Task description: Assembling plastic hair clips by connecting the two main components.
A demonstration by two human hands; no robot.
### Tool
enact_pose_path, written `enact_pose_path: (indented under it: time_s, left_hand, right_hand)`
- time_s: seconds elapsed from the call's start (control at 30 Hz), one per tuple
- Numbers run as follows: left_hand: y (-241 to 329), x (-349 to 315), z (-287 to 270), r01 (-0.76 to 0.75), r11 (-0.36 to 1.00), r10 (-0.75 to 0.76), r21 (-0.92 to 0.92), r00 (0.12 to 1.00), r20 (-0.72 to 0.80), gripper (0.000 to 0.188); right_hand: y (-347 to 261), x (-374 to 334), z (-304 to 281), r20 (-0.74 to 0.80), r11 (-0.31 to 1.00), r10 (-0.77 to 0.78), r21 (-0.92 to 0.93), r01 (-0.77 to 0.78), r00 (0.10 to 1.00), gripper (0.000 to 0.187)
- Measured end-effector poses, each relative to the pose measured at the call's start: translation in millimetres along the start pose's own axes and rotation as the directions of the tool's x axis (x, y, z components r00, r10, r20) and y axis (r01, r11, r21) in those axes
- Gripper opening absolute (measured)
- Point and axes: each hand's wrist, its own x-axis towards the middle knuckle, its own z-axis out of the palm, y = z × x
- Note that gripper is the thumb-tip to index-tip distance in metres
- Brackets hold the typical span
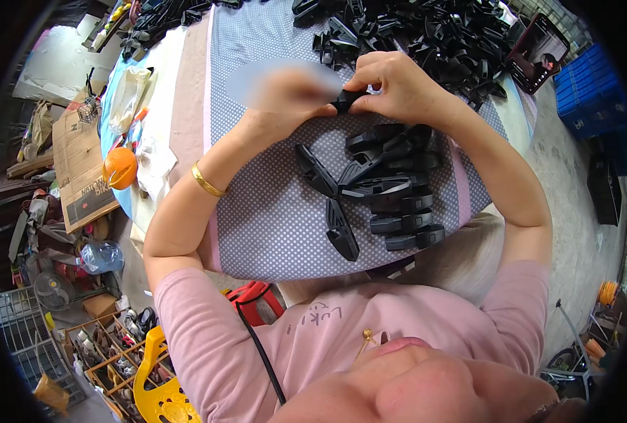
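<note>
A small black plastic part [344,101] is held between my two hands over the dotted cloth. My right hand [402,86] pinches it from the right, thumb below and fingers curled above. From the left, my left hand [284,106] grips the same part with the thumb along its near side; a blur covers most of its fingers. Nearer to me lies a group of black plastic parts [387,187], some lined up side by side. Two others, a slanted part [316,170] and a lower part [341,231], lie at its left.
A large heap of black parts [426,42] covers the table's far side. A phone [537,54] stands at the far right, near blue crates [592,88]. An orange round object [120,168] and a crumpled white bag [158,166] sit along the left edge of the cloth [264,240].
</note>
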Motion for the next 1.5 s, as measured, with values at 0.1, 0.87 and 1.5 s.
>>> enact_pose_path:
  time_s: [0.1,0.87,1.5]
  left_hand:
    - [2,10,-12,-0.048,0.999,0.048,-0.006,0.984,0.170,0.024]
    - [-56,14,-65,0.573,0.780,-0.486,-0.252,0.808,0.333,0.024]
    - [-10,1,-12,-0.068,0.972,0.051,0.225,0.995,0.082,0.022]
  right_hand:
    - [3,2,-7,0.203,0.935,0.179,0.270,-0.231,0.963,0.018]
    - [-3,1,2,-0.019,0.967,0.130,-0.220,-0.131,0.991,0.024]
    - [5,-1,-16,0.048,0.988,0.154,-0.010,-0.154,0.987,0.026]
